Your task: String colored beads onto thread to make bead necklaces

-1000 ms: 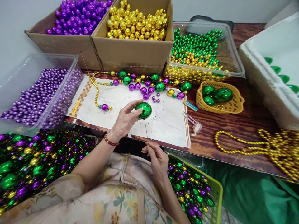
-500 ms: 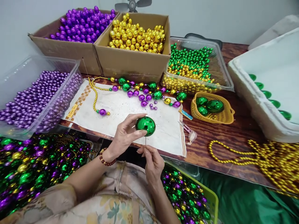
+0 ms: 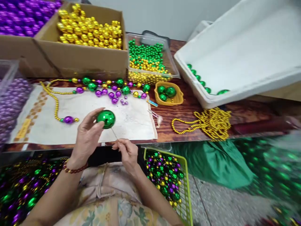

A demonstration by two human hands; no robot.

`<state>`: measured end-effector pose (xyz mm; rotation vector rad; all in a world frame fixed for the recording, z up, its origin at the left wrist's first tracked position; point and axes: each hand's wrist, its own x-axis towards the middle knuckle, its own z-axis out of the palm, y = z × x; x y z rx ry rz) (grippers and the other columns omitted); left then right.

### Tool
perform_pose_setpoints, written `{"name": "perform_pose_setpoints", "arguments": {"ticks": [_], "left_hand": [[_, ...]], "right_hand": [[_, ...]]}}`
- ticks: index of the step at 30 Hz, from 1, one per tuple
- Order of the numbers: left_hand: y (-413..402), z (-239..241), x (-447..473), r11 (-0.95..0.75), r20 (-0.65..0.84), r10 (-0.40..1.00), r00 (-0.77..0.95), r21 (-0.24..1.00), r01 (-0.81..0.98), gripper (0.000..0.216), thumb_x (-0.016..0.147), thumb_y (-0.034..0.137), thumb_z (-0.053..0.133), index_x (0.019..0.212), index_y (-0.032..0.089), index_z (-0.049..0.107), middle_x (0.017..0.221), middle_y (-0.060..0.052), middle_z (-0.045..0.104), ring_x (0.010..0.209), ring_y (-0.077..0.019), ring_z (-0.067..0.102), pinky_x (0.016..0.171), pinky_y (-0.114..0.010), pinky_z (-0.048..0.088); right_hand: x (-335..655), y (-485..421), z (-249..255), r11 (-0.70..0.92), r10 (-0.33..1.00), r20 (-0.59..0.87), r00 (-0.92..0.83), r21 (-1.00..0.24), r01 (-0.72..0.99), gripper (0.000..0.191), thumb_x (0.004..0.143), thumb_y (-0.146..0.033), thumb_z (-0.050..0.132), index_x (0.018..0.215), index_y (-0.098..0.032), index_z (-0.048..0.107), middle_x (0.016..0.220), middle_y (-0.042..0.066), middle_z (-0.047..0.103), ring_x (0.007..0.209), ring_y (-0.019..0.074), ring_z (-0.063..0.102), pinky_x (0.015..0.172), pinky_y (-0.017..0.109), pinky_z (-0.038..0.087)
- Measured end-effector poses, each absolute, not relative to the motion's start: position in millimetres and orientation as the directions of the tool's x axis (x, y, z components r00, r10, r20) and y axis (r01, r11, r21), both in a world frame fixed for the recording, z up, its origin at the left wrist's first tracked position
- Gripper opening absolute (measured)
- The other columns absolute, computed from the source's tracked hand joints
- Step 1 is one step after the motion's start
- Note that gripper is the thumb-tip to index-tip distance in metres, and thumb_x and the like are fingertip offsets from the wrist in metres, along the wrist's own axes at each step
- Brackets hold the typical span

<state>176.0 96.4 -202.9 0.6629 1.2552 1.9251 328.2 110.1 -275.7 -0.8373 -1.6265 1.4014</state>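
Observation:
My left hand (image 3: 88, 133) is closed around a large shiny green ball (image 3: 106, 119), gripping it between thumb and fingers above the front of a white cloth (image 3: 131, 125). Lower and to the right, my right hand (image 3: 128, 153) pinches a thin needle (image 3: 114, 133). Its upper end meets the underside of the ball; whether it has gone inside cannot be seen. Behind the hands, a string of gold, purple and green beads (image 3: 102, 84) lies along the cloth's back edge. One gold strand ends beside a purple bead (image 3: 69, 119).
Behind the cloth stands a cardboard box (image 3: 91, 61) of gold balls. To the right are a clear tub (image 3: 172, 67), a yellow basket (image 3: 180, 95) with green balls, a white foam box (image 3: 204, 102) and a gold bead pile (image 3: 211, 122). Below sits a lime crate (image 3: 185, 188) of beads.
The view has turned right, so the table things appear further left. The needle now slants up-left to the ball, where it stood nearly upright. Both hands keep their holds.

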Motion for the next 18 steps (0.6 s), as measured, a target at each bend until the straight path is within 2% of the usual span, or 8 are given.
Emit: {"name": "perform_pose_setpoints", "arguments": {"ticks": [5,11,14,18], "left_hand": [[98.6,-199.1,174.9,-0.27,0.077,0.778,-0.623,0.937,-0.221,0.038,0.075,0.029,0.083,0.112,0.029,0.075,0.114,-0.004,0.069,0.099,-0.0172,0.064,0.084,-0.027,0.059],[102.7,-197.8,181.6,-0.301,0.112,0.779,-0.617,0.93,-0.212,0.038,0.075,0.031,0.083,0.111,0.028,0.075,0.11,-0.004,0.069,0.094,-0.0159,0.064,0.084,-0.027,0.058],[102.1,-197.1,187.9,-0.334,0.187,0.795,-0.577,0.929,-0.159,0.039,0.075,0.031,0.083,0.113,0.03,0.073,0.111,-0.003,0.068,0.092,-0.0146,0.065,0.082,-0.025,0.057],[100.1,-195.1,190.1,-0.354,0.265,0.793,-0.549,0.933,-0.062,0.041,0.076,0.03,0.083,0.116,0.032,0.071,0.115,-0.004,0.064,0.101,-0.018,0.065,0.087,-0.027,0.057]], "right_hand": [[323.1,115.2,-269.0,0.154,0.885,0.134,-0.446,-0.988,0.008,0.022,0.101,-0.03,0.045,0.097,-0.02,0.065,0.073,-0.002,0.072,0.065,0.012,0.072,0.066,0.023,0.059],[328.3,118.2,-276.9,0.16,0.859,0.18,-0.479,-0.984,-0.083,0.02,0.099,-0.031,0.049,0.094,-0.021,0.065,0.072,-0.001,0.073,0.064,0.0143,0.071,0.063,0.026,0.058],[330.2,120.9,-286.6,0.148,0.881,0.195,-0.431,-0.979,-0.142,0.018,0.099,-0.029,0.051,0.098,-0.02,0.066,0.069,0.001,0.071,0.062,0.0146,0.069,0.057,0.025,0.054],[325.6,124.3,-295.5,0.137,0.876,0.197,-0.441,-0.977,-0.166,0.02,0.1,-0.028,0.051,0.102,-0.018,0.067,0.061,-0.001,0.065,0.052,0.0121,0.059,0.051,0.024,0.047]]}}
